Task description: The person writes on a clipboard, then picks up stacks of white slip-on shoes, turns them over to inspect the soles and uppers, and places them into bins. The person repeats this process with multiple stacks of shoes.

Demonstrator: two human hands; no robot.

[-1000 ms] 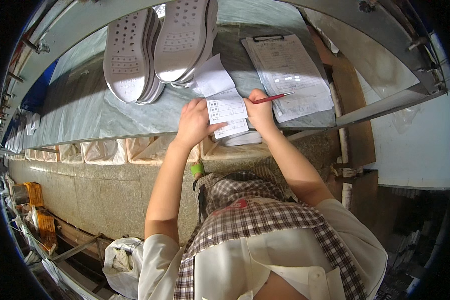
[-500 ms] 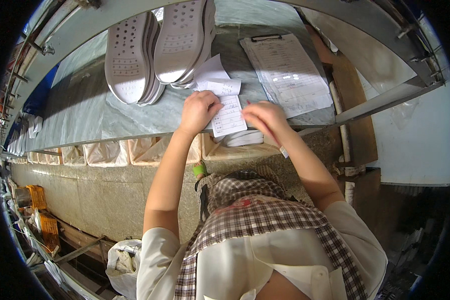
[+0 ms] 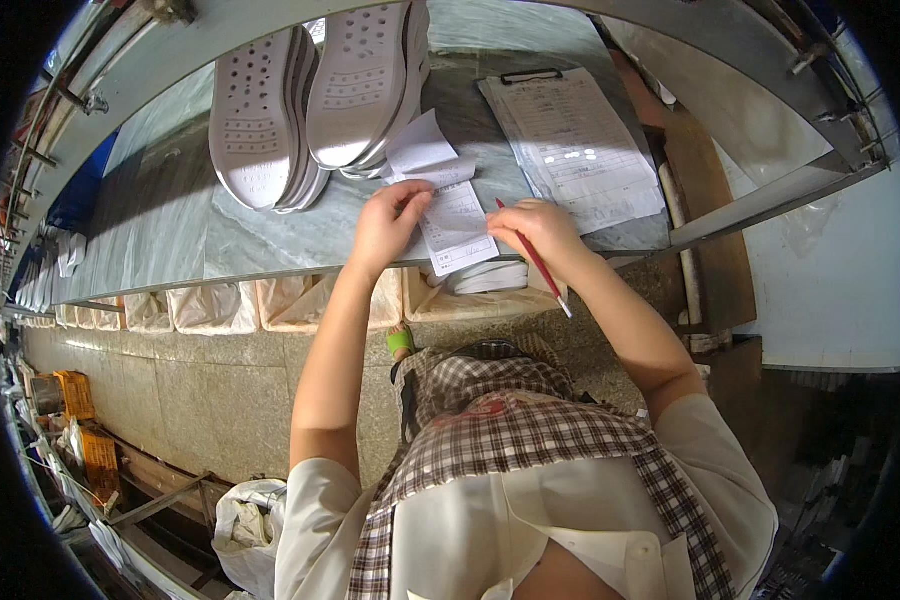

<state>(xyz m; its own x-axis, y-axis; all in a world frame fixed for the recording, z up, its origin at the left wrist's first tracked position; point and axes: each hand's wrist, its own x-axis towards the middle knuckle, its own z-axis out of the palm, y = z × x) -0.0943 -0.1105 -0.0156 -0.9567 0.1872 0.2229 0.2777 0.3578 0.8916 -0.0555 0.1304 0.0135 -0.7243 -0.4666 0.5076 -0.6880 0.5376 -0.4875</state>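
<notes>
On the bench lies a small pad of printed slips point(image 3: 460, 238), its top sheets point(image 3: 425, 145) folded back away from me. Thumb and fingers of my left hand point(image 3: 385, 225) are closed on the pad's upper left edge. My right hand point(image 3: 542, 232) grips a red pen point(image 3: 541, 264), slanting back toward me with its whitish end near my forearm. That hand's fingertips touch the right edge of the slip, which looks slightly bent. Beyond my left hand stand two stacks of white perforated shoe soles point(image 3: 255, 140), point(image 3: 360, 100).
A clipboard point(image 3: 570, 150) with filled-in sheets lies to the right on the grey marble-look bench point(image 3: 170, 225). Lined bins point(image 3: 210, 305) stand under the front edge, one holding white soles point(image 3: 487, 277). A metal frame bar point(image 3: 780, 200) crosses at right; a white sack point(image 3: 250, 530) sits lower left.
The slip's right side has shifted and bent at my right fingertips. The red pen has swung into fuller view in my right hand. My left hand has moved slightly left.
</notes>
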